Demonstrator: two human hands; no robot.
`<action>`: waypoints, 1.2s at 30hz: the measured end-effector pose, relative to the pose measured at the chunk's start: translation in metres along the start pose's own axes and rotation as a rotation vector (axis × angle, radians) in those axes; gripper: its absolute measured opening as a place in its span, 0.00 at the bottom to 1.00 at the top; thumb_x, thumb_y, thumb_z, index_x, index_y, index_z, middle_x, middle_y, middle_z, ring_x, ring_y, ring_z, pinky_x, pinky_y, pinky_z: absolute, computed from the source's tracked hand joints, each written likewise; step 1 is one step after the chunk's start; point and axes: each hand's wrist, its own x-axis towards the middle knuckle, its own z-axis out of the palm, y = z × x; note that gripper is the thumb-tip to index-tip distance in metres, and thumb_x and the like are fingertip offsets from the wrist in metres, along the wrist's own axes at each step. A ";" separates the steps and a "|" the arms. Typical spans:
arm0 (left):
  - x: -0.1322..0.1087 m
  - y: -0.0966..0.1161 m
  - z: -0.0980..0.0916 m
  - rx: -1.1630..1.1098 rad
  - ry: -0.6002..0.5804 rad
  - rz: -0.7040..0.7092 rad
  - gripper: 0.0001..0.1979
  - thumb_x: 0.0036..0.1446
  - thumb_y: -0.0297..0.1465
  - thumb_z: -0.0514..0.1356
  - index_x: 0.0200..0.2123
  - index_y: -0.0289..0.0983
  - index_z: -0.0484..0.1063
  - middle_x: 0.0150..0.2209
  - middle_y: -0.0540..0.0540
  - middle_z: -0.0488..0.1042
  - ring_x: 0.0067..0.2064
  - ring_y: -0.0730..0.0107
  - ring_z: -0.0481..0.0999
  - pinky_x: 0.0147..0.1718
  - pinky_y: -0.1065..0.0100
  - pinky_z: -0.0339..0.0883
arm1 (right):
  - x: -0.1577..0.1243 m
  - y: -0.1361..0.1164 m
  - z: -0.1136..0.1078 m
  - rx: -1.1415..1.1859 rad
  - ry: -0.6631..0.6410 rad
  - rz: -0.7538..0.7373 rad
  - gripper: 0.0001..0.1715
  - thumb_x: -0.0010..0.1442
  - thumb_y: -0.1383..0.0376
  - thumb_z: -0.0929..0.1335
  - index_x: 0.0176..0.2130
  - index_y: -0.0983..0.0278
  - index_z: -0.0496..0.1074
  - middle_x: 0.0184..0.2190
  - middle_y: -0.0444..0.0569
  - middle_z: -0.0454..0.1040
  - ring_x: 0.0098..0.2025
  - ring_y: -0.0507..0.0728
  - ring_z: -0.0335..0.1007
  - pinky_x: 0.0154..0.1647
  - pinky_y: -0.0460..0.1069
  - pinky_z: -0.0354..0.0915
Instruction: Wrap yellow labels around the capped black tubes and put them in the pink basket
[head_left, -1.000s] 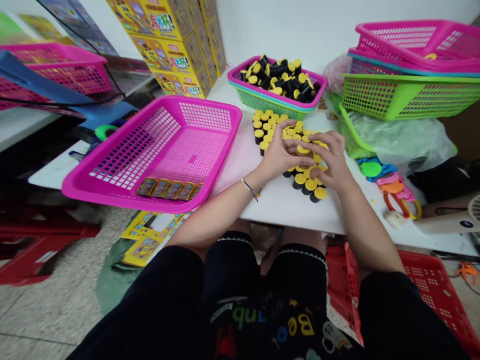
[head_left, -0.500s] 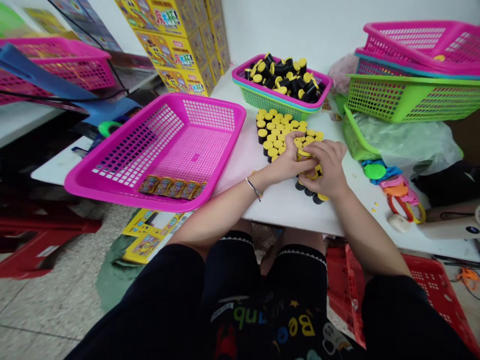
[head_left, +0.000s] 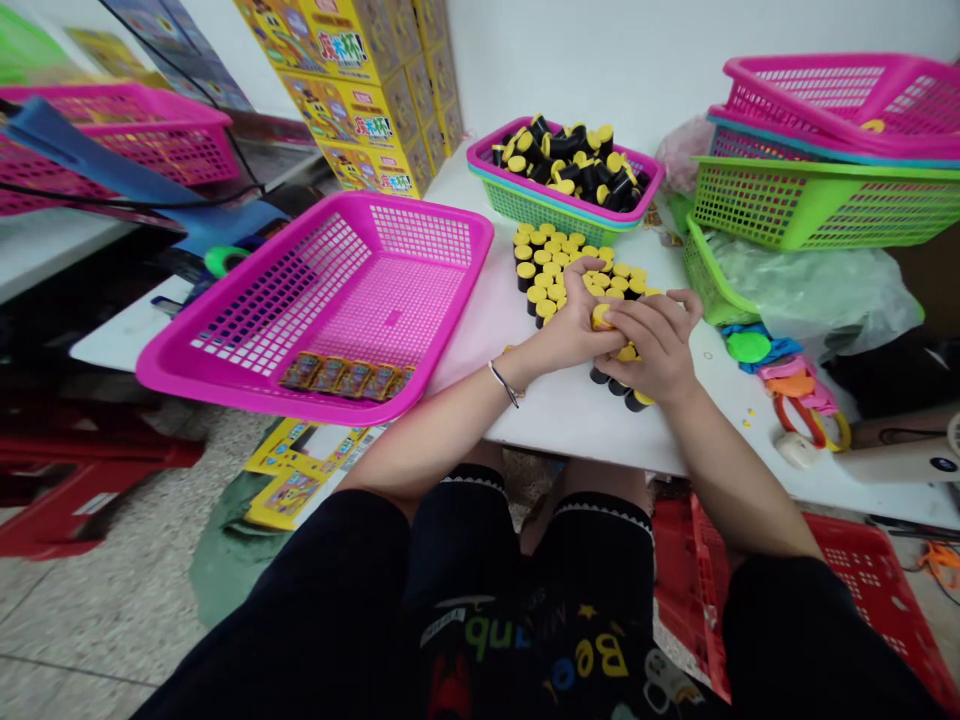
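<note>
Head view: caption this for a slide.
Left hand and right hand hold a yellow-capped tube over rows of tubes beside a pink basket.

There are two hands: the left hand (head_left: 571, 325) and the right hand (head_left: 651, 345). Black cylinders with yellow caps (head_left: 541, 285) number many dozens, too many to count exactly. Five pink baskets (head_left: 424, 235), three green baskets (head_left: 825, 205), one red basket (head_left: 862, 590) and five card packets (head_left: 345, 380) show.

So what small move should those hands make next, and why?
Probably setting the yellow-capped black tube upright against the block of standing tubes. The left hand and right hand appear to pinch it right at that block's edge, so it seems likely to fit there.
</note>
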 end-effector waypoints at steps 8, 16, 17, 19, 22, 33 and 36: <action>0.002 -0.002 0.005 -0.036 0.022 0.141 0.35 0.55 0.30 0.63 0.59 0.45 0.45 0.32 0.56 0.68 0.30 0.74 0.73 0.34 0.67 0.68 | -0.009 0.018 0.003 -0.051 0.051 -0.132 0.20 0.57 0.47 0.74 0.48 0.47 0.75 0.43 0.48 0.80 0.48 0.65 0.71 0.61 0.70 0.57; -0.003 0.036 -0.001 0.302 0.179 0.118 0.13 0.57 0.31 0.65 0.43 0.38 0.67 0.39 0.47 0.75 0.37 0.71 0.75 0.38 0.68 0.69 | -0.002 0.033 0.001 -0.107 0.170 -0.138 0.23 0.54 0.49 0.75 0.47 0.51 0.75 0.46 0.53 0.71 0.51 0.67 0.64 0.57 0.68 0.59; -0.012 0.048 -0.002 0.364 0.185 0.109 0.11 0.58 0.31 0.65 0.43 0.37 0.69 0.39 0.47 0.76 0.37 0.71 0.75 0.39 0.68 0.69 | -0.001 0.035 -0.001 -0.128 0.161 -0.106 0.24 0.53 0.46 0.74 0.47 0.52 0.75 0.49 0.54 0.69 0.54 0.69 0.62 0.57 0.69 0.58; -0.037 0.076 -0.008 0.484 0.200 0.076 0.13 0.60 0.32 0.65 0.47 0.37 0.70 0.40 0.47 0.77 0.38 0.71 0.76 0.40 0.68 0.69 | 0.002 0.039 -0.004 -0.174 0.119 -0.016 0.28 0.52 0.43 0.73 0.47 0.54 0.75 0.55 0.56 0.63 0.59 0.73 0.58 0.58 0.71 0.55; -0.083 0.119 -0.033 0.639 0.203 -0.023 0.14 0.60 0.36 0.66 0.47 0.37 0.72 0.39 0.47 0.79 0.37 0.72 0.76 0.39 0.70 0.69 | 0.004 0.041 -0.006 -0.198 0.082 0.081 0.30 0.54 0.45 0.73 0.52 0.55 0.74 0.60 0.59 0.58 0.61 0.77 0.54 0.58 0.74 0.52; -0.153 0.125 -0.248 1.399 -0.026 -0.974 0.08 0.53 0.29 0.64 0.37 0.37 0.82 0.32 0.47 0.82 0.34 0.67 0.77 0.36 0.70 0.64 | 0.008 0.022 -0.010 -0.151 -0.060 0.111 0.22 0.59 0.53 0.70 0.52 0.52 0.77 0.60 0.62 0.63 0.59 0.82 0.53 0.55 0.76 0.50; -0.154 0.112 -0.262 1.469 -0.181 -1.111 0.10 0.52 0.29 0.63 0.37 0.38 0.84 0.32 0.46 0.83 0.34 0.66 0.77 0.37 0.71 0.64 | 0.007 0.024 -0.008 -0.151 -0.097 0.108 0.21 0.58 0.53 0.70 0.50 0.52 0.78 0.60 0.62 0.64 0.57 0.82 0.54 0.53 0.76 0.50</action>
